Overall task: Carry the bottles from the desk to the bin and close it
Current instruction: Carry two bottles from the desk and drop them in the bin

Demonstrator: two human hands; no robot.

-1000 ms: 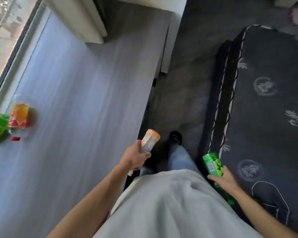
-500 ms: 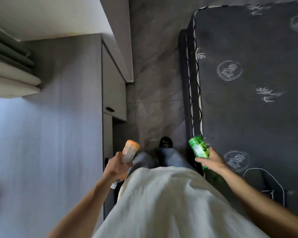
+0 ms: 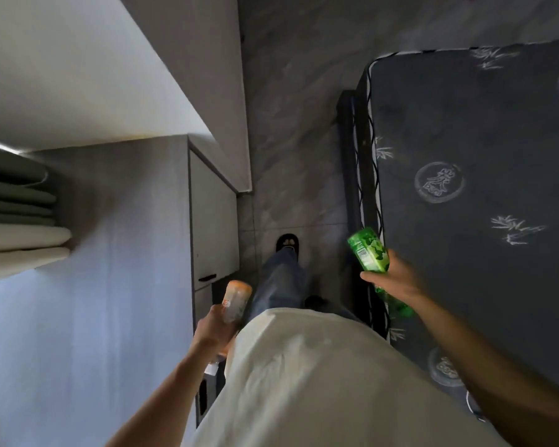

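Beside the desk point(image 3: 88, 317), the left hand point(image 3: 212, 330) is wrapped around the orange bottle point(image 3: 234, 301) and the right hand point(image 3: 397, 279) around the green bottle point(image 3: 370, 253), 2 bottles, likely light, slick plastic that may dent, so mid-body grips look best.

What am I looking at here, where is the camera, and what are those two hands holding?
The camera sits on a person's head and looks down, so you see their own body: a pale shirt, blue jeans and a black sandal on a grey tiled floor. No machine is involved, only bare hands. The left hand grips a clear plastic bottle with an orange label. The right hand grips a green plastic bottle. On the left is a grey wood-grain desk top with white drawers; this picture shows nothing lying on it. On the right is a dark patterned mattress. No bin is in view.
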